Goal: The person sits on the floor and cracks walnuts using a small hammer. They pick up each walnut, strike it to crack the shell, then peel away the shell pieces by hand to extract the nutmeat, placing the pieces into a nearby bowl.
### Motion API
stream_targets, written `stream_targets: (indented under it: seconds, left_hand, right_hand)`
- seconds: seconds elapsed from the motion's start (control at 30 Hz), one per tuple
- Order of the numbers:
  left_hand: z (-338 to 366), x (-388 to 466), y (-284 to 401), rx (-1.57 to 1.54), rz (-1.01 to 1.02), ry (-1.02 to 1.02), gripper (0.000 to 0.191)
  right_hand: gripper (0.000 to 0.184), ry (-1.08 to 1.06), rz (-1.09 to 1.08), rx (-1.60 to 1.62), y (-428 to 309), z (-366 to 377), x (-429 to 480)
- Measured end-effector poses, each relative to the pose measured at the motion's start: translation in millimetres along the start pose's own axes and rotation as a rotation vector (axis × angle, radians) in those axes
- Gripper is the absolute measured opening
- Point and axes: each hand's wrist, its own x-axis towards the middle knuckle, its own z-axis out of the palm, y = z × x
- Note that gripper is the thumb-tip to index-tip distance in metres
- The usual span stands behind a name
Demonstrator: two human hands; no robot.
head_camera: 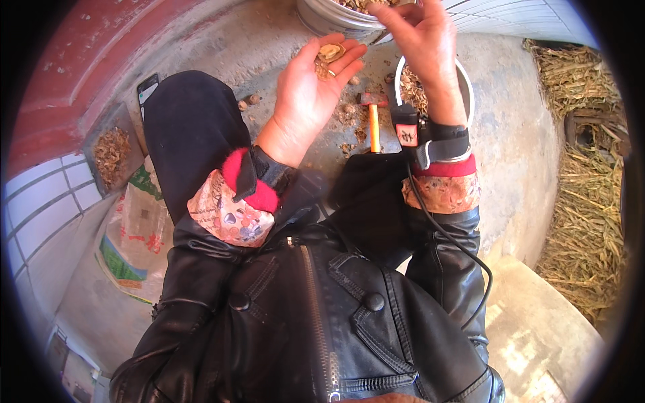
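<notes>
My left hand [307, 95] is palm up, with cracked walnut pieces [330, 52] resting on the palm and fingers. My right hand [428, 45] reaches over the rim of a white bucket [327, 20], which holds walnut pieces [360, 5]. Its thumb points into that bucket; the other fingertips are partly hidden at the top edge, so I cannot tell whether they hold anything. Below my right wrist stands a second white bucket [467, 90] with shells [413, 90] inside. A hammer [373, 121] with a wooden handle lies on the floor between my knees, beside shell fragments [347, 118].
Whole walnuts [253, 99] lie near my left knee. Left of that knee are a phone [147, 88], a tray [121, 113] of shells and a printed woven sack [141, 237]. Dry stalks [579, 211] line the right side. A cable [453, 242] hangs from my right wrist strap.
</notes>
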Motion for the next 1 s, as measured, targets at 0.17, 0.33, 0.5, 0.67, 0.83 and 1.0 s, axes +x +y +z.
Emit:
stream_targets:
  seconds: [0.17,0.33,0.5,0.67,0.83,1.0]
  left_hand:
    - [-1.4,-0.7,4.6,0.003,0.028,-0.041,0.028]
    - [3.7,-4.6,-4.0,0.020,-0.015,-0.008,0.028]
    - [2.3,-4.2,-0.9,0.123,-0.001,-0.013,0.028]
    - [2.3,-7.1,-1.9,0.178,0.029,-0.035,0.029]
    - [1.5,-6.2,-2.6,0.160,0.056,-0.059,0.027]
    - [-6.4,-3.0,-2.5,0.125,0.059,-0.103,0.024]
  right_hand:
    - [0.020,-0.245,-0.281,-0.104,-1.7,16.0,-22.6]
    - [0.018,-0.240,-0.225,-0.186,-0.6,12.8,-30.2]
    - [0.018,-0.220,-0.283,-0.173,2.4,10.3,-32.9]
    - [0.018,-0.190,-0.289,-0.176,4.0,14.2,-34.9]
    - [0.021,-0.201,-0.299,-0.182,2.9,13.1,-33.8]
    - [0.026,-0.198,-0.333,-0.248,1.0,11.4,-35.2]
